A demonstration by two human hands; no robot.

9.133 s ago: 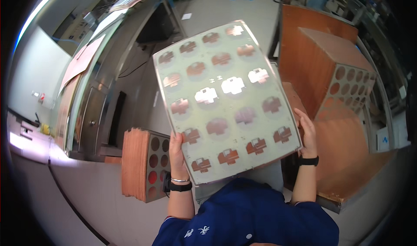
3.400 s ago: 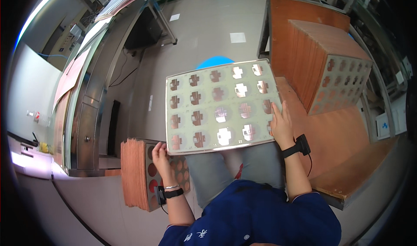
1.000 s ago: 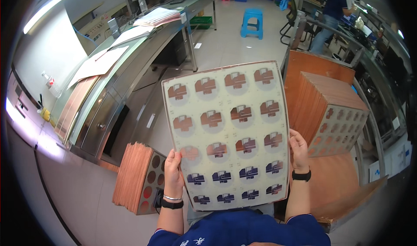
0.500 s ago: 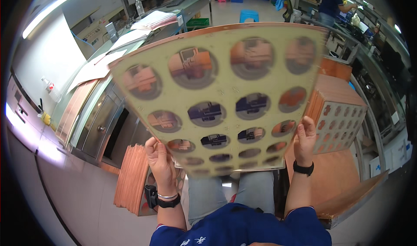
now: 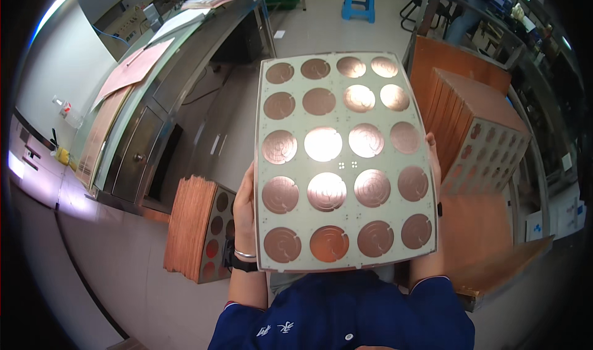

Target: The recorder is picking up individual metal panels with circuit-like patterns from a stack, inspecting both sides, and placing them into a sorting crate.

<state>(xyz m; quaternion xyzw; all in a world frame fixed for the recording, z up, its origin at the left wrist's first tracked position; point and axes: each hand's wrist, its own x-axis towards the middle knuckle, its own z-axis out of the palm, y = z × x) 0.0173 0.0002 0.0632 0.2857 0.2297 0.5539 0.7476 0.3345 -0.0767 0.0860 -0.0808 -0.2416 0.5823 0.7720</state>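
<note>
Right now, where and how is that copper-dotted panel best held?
Probably hold the panel by its left and right edges, coming from both sides: it's broad and flat, and the left hand and right hand are at those edges.

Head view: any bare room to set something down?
Yes: the wooden stand, between the right stack and the stand's near edge; also floor showing between the held panel and blue stool. Crowded: the desk, strewn with papers, and the stand's far end, taken up by that stack.
</note>
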